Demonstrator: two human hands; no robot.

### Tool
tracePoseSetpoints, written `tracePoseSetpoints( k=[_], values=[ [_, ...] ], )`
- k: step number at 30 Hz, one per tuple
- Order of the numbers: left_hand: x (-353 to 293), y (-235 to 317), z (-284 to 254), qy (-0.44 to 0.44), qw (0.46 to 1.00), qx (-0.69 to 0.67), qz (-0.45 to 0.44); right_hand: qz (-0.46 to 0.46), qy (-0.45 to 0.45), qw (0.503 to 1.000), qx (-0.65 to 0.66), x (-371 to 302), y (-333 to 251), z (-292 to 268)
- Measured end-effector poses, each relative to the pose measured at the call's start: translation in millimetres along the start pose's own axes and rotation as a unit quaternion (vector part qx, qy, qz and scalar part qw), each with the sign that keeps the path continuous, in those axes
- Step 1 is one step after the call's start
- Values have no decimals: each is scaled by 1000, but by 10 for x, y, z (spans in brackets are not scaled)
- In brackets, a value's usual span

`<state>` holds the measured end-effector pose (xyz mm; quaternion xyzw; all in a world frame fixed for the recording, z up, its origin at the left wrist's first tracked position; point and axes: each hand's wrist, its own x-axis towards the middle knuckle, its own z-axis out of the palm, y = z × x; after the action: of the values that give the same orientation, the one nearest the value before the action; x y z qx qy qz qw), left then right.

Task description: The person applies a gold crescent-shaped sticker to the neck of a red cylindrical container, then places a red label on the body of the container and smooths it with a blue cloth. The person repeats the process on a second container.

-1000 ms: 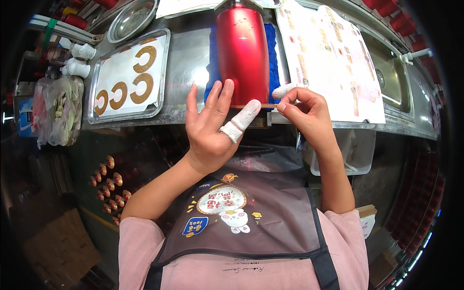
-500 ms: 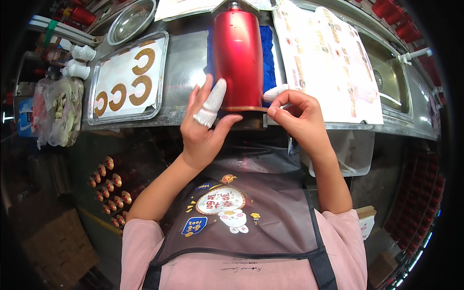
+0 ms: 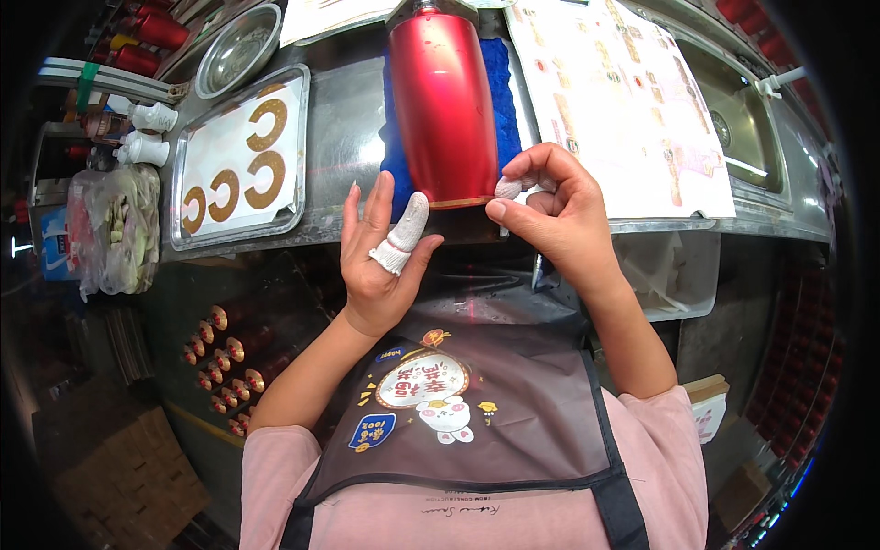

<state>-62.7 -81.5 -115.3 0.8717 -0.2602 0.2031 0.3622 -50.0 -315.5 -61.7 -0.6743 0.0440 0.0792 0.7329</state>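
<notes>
- Red vessel [image 3: 446,110]: lies on its side on a blue cloth [image 3: 500,82], about midway along the table's [image 3: 344,115] near edge.
- Long axis runs near edge to far edge. Neck points to the far edge, set slightly left of the base; base faces the person, close to the near edge.
- Thin brown strip [image 3: 461,203] runs across the base rim; its right end reaches the right fingertips.
- Left hand [image 3: 378,280]: open, fingers spread, thumb apart. One finger wears a white cover [image 3: 403,234], tip at the base's left side; contact uncertain.
- Right hand [image 3: 566,211]: partly curled at the base's right corner, thumb and forefinger parted, another white-covered finger between. Cannot tell whether it grips the strip; the fingers hide that end.
- Toward the left edge: metal tray [image 3: 303,147] with brown C-shaped pieces [image 3: 280,181] on a white sheet [image 3: 234,147]; metal bowl [image 3: 240,55] beyond it.
- Right of the cloth: printed sheet [image 3: 605,119] reaching the near edge, then a sink [image 3: 752,105] toward the right edge.
</notes>
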Motion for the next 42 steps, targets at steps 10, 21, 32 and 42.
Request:
tracePoseSetpoints(
  k=[10,21,32,42],
  values=[
    [11,-18,-11,-6,1000,11,8,5,-11,999,32,-39,-120,-16],
    [50,-24,-16,-17,999,24,32,18,4,1000,17,3,-94,-62],
    [141,27,-30,-30,997,45,59,13,2,1000,7,4,-114,-76],
    [269,141,-14,-29,993,87,81,24,9,1000,11,37,-40,-88]
  ],
)
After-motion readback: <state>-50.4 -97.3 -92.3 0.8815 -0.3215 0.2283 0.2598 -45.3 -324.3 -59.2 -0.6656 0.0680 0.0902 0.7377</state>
